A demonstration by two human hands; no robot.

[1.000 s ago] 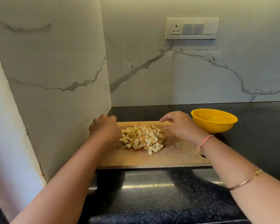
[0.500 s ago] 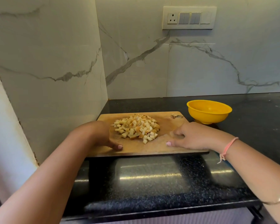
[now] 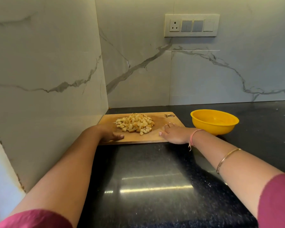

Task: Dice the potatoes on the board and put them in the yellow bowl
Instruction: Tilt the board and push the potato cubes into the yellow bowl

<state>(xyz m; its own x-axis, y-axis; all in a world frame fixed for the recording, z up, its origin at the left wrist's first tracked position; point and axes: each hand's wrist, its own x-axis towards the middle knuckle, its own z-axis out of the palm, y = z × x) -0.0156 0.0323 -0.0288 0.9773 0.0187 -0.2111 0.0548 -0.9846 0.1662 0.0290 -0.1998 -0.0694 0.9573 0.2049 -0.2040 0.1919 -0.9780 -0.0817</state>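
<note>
A heap of diced potatoes (image 3: pixel 135 123) lies in the middle of the wooden cutting board (image 3: pixel 160 119), which sits on the black counter in the corner by the wall. The yellow bowl (image 3: pixel 214 121) stands empty on the counter just right of the board. My left hand (image 3: pixel 109 133) holds the board's near left corner, thumb on top, with its fingers hidden. My right hand (image 3: pixel 174 134) rests on the near right corner, thumb and fingers lying flat on the wood. Neither hand touches the potatoes.
Marble walls close in the left side and the back. A small scrap of peel (image 3: pixel 169 115) lies at the board's far right corner. The glossy black counter (image 3: pixel 148 178) stretches toward me and to the right past the bowl. A switch panel (image 3: pixel 191 25) is on the back wall.
Both hands left the sides of the potato heap and came down to the board's near corners. The view has pulled back from the counter.
</note>
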